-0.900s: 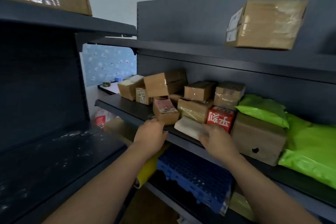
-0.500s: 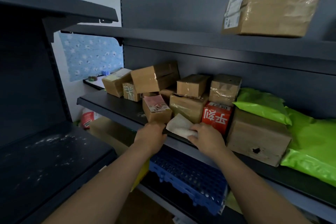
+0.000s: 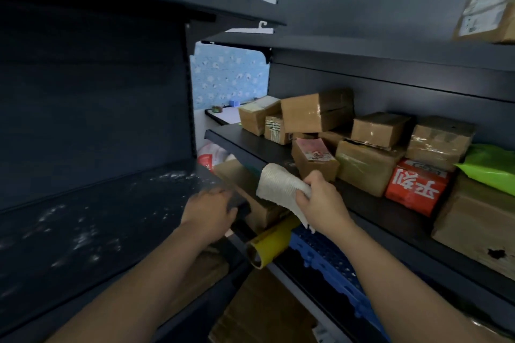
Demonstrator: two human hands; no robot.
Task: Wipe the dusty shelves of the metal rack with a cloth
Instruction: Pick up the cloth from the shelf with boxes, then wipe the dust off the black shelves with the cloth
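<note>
Both hands are low in the middle of the view, with bare forearms coming up from the bottom edge. The right hand (image 3: 320, 203) is closed around a white cloth (image 3: 281, 189); the fingers pinch one bunched end, and the rest of the cloth fans out toward 10 o'clock from the hand, with a small corner hanging below the wrist. The cloth is held in the air just in front of the edge of the right shelf (image 3: 250, 145) and I cannot tell whether it touches it. The left hand (image 3: 209, 210) lies palm down with curled fingers over the front right corner of the dusty shelf (image 3: 83, 231), at 9 o'clock from the right hand; the two hands are near but apart.

The dusty shelf is dark metal and is spotted with white dust across its surface. Between and below the hands, at 6 o'clock, the open end of a yellow roll (image 3: 267, 248) points at the camera, and a blue plastic grid (image 3: 328, 262) lies just beside it to the right.

At 2 o'clock from the right hand, the right shelf carries taped cardboard boxes (image 3: 315, 113), a small box with a pink label (image 3: 313, 160), a red box with white characters (image 3: 415, 186) and a green plastic bag (image 3: 493, 167). A parcel with a white label (image 3: 487, 11) stands on the upper shelf at the far right.
</note>
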